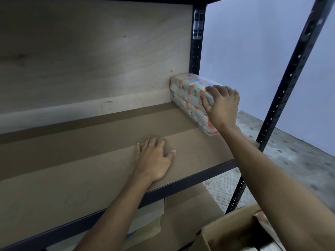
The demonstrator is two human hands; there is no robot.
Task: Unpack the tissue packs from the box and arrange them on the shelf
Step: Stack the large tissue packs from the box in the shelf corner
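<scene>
A white and orange tissue pack (pixel 188 87) wrapped in clear plastic lies at the right end of the shelf board (pixel 90 151), pushed against the back panel and the rear post. My right hand (pixel 222 105) grips its near top edge, fingers curled over it and thumb on the side. My left hand (pixel 154 160) rests flat on the brown shelf board, fingers spread, to the left of the pack. The open cardboard box (pixel 226 230) stands at the bottom right, below the shelf, partly hidden by my right forearm.
Black metal posts (pixel 282 91) frame the shelf on the right, and a dark rail (pixel 163 191) runs along its front edge. A wooden back panel (pixel 90 51) closes the rear. Flattened cardboard (pixel 177 212) lies on the lower level. Speckled floor (pixel 299 156) and a pale wall lie to the right.
</scene>
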